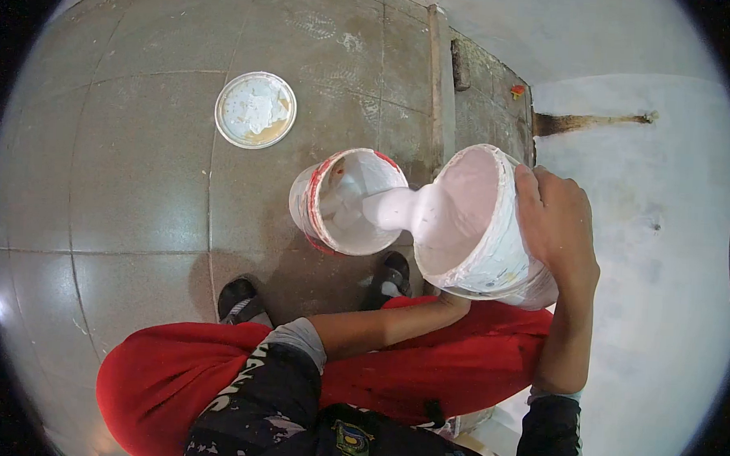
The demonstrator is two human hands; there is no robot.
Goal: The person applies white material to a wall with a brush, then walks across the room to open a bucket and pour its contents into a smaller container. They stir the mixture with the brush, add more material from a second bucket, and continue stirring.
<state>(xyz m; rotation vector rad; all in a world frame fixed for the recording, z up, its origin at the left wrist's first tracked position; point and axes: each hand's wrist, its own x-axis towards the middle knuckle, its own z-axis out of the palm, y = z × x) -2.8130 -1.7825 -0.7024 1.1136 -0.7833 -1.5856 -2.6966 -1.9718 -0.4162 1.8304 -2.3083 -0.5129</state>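
Note:
A large white bucket [506, 259] is tilted to the left, its rim crusted with paint. Thick, pale pinkish-white paint [398, 207] pours from it into a second white bucket [303, 199], which has red smears on its rim and stands on the floor. My right hand [557, 216] grips the upper right side of the tilted bucket, fingers closed over its wall. Below that bucket's lower edge, my left hand [455, 302] reaches under and supports it; only the wrist area shows and the fingers are hidden.
A round, paint-smeared lid [256, 111] lies on the grey tiled floor [152, 162]. A raised ledge [439, 84] runs behind the buckets, and a whitish wall [654, 322] rises at the right. My shoes [244, 300] are close to the standing bucket.

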